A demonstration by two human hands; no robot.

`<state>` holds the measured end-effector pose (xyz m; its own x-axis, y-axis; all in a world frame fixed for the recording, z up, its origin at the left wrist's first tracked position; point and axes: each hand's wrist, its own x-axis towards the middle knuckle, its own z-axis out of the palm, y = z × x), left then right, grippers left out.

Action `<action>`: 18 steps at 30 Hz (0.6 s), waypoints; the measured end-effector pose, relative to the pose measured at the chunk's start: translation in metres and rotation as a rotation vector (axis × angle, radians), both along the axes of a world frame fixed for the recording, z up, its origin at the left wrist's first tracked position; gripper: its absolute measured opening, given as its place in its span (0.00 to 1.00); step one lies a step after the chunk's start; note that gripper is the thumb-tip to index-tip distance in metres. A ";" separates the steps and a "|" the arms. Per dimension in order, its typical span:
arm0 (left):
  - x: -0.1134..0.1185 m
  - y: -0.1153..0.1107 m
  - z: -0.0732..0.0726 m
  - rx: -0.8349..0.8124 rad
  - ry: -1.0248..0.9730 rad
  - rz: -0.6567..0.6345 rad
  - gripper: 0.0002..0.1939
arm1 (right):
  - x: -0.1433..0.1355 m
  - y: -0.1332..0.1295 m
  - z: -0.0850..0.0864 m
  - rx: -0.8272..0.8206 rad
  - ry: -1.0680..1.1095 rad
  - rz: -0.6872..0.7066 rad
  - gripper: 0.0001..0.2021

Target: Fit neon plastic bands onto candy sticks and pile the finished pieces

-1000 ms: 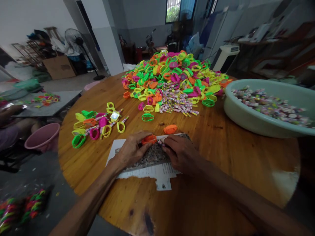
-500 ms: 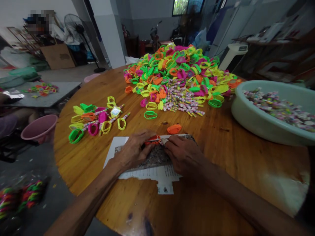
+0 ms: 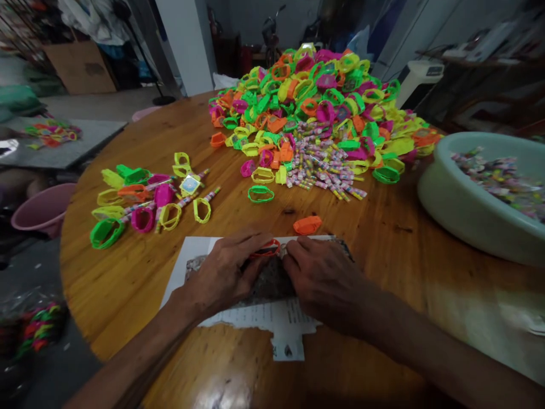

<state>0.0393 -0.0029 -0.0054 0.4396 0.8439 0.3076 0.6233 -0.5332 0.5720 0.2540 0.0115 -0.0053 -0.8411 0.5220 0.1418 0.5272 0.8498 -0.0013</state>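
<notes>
My left hand [image 3: 232, 264] is closed on an orange-red plastic toy watch [image 3: 271, 248], with the thumb below and the fingers above. Against the watch's right end, my right hand [image 3: 323, 272] pinches a small whitish wrapped piece [image 3: 283, 250], mostly hidden by the fingers. Both hands rest over a dark speckled slab [image 3: 272, 281] lying on printed white paper [image 3: 288, 347]. Just beyond them lies another orange toy watch [image 3: 307, 225]. Off to the left is a small group of toy watches [image 3: 164, 195] with candy sticks through several of them.
A large heap of bright toy watches [image 3: 276, 91] covers the back of the round wooden table [image 3: 102, 284]. Wrapped candy sticks [image 3: 321, 162] lie at its front. A pale green basin [image 3: 472, 216] of candy stands at right; a pink tub [image 3: 46, 207] is on the floor.
The view has tilted down and come closer. Both hands stay together over the slab, still holding the watch and the whitish piece, with only slight finger movement.
</notes>
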 end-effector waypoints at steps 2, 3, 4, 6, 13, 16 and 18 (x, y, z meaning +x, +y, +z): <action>0.001 0.000 -0.001 -0.012 0.009 0.011 0.13 | -0.002 -0.001 -0.001 -0.012 -0.001 -0.009 0.07; 0.002 0.000 -0.002 -0.017 0.016 0.016 0.13 | -0.003 -0.001 -0.002 -0.018 0.007 -0.021 0.07; 0.003 0.000 -0.004 -0.018 0.020 0.020 0.14 | -0.003 -0.002 -0.003 -0.026 0.018 -0.037 0.07; 0.001 0.000 -0.006 -0.016 0.017 0.034 0.15 | -0.003 -0.001 -0.003 -0.062 0.048 -0.053 0.07; -0.062 0.028 0.019 0.257 0.152 0.437 0.17 | 0.027 0.024 -0.001 -0.181 0.267 -0.382 0.10; -0.067 0.041 0.034 0.397 0.248 0.546 0.20 | 0.039 0.047 -0.011 -0.171 0.238 -0.490 0.13; -0.046 0.045 0.035 0.354 0.232 0.427 0.18 | 0.041 0.061 -0.018 -0.232 0.214 -0.486 0.11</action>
<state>-0.0069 0.0420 0.0295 0.1731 0.8243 0.5390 0.9117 -0.3412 0.2290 0.2945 0.0722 -0.0235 -0.4624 0.8787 0.1185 0.8242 0.4753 -0.3081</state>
